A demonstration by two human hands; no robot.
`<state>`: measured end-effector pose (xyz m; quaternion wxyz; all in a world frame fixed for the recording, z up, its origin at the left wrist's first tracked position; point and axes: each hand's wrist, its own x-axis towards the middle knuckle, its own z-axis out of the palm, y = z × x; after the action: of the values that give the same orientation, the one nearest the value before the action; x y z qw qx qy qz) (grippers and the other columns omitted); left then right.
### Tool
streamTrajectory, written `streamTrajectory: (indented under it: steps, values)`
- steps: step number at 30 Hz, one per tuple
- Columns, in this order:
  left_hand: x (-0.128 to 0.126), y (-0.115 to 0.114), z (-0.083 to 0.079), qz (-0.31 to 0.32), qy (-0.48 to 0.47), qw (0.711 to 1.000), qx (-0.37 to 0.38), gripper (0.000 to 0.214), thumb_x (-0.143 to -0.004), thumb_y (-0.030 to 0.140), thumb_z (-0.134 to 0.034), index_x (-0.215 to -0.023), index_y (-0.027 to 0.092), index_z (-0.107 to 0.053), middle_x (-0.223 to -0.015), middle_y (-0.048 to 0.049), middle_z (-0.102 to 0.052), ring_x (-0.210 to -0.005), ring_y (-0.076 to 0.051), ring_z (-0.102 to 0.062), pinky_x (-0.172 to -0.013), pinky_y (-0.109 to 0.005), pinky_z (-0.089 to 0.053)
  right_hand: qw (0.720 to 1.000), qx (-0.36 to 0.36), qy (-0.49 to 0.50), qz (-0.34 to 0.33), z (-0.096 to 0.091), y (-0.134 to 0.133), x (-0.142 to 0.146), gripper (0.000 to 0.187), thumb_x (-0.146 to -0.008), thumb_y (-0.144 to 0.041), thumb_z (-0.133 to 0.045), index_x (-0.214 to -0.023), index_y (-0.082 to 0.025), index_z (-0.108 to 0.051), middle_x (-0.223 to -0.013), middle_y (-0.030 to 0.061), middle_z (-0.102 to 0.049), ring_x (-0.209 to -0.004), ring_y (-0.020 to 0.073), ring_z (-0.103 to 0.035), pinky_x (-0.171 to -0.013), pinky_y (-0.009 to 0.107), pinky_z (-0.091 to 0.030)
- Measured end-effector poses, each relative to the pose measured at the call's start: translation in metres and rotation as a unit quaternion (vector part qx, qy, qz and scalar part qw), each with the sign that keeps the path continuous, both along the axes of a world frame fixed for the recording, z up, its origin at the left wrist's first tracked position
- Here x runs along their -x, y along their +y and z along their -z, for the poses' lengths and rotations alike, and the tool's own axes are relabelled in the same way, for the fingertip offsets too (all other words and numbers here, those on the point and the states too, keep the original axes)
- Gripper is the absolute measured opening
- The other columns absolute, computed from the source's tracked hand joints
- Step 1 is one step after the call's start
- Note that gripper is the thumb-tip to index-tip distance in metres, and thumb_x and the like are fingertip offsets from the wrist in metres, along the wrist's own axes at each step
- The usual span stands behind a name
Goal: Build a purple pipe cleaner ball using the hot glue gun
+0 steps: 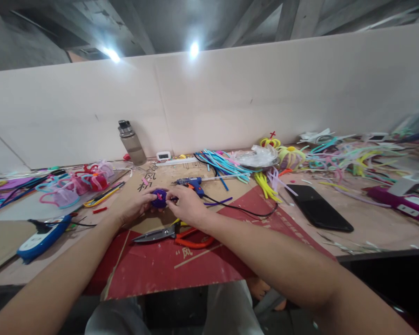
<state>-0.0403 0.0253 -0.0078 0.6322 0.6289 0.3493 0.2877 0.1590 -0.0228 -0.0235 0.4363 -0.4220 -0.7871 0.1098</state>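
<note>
A small round purple fuzzy piece with a pink bit on it (158,199), apparently of pipe cleaner, sits between my two hands above the cardboard. My left hand (137,204) grips it from the left, thumb and fingers closed at its edge. On the other side, my right hand (185,203) has its fingers pinched together close against the piece; whatever they grasp is too small to make out. Just below lie scissors with orange handles (195,239), blades toward the left. Behind my right hand rests a blue glue gun (194,185) with its black cord running right.
Red-and-brown cardboard (143,274) covers the table before me. Blue pipe cleaners (225,165), a water bottle (131,143) and a small digital clock (163,156) stand or lie toward the partition. At right is a black phone (319,208); at left, a blue power strip (45,238).
</note>
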Motion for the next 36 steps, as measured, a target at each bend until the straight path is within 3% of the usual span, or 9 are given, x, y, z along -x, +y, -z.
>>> streamTrajectory:
  steps: [7, 36]
  values:
    - [0.005, 0.0065, 0.0068, 0.01, -0.005, 1.0, -0.002, 0.05, -0.078, 0.025, -0.06, -0.127, 0.016, -0.056, -0.102, -0.0128, -0.069, -0.072, -0.018, -0.066, -0.06, -0.026, -0.047, 1.0, -0.001, 0.005, -0.001, 0.002, 0.0018, 0.0009, 0.009, -0.078, -0.013, -0.058, -0.074, -0.02, -0.062, -0.08, 0.0014, -0.061, -0.079, 0.0144, -0.057, -0.077, 0.025, -0.043]
    - [0.0015, 0.0042, 0.0015, 0.0, 0.024, 0.999, -0.028, 0.053, -0.075, 0.027, -0.06, -0.127, 0.013, -0.055, -0.094, -0.0117, -0.069, -0.07, -0.018, -0.065, -0.052, -0.023, -0.041, 1.0, -0.012, 0.01, -0.013, 0.0016, 0.001, 0.0004, 0.009, -0.081, -0.014, -0.056, -0.076, -0.019, -0.062, -0.085, 0.0031, -0.064, -0.084, 0.0147, -0.058, -0.08, 0.026, -0.044]
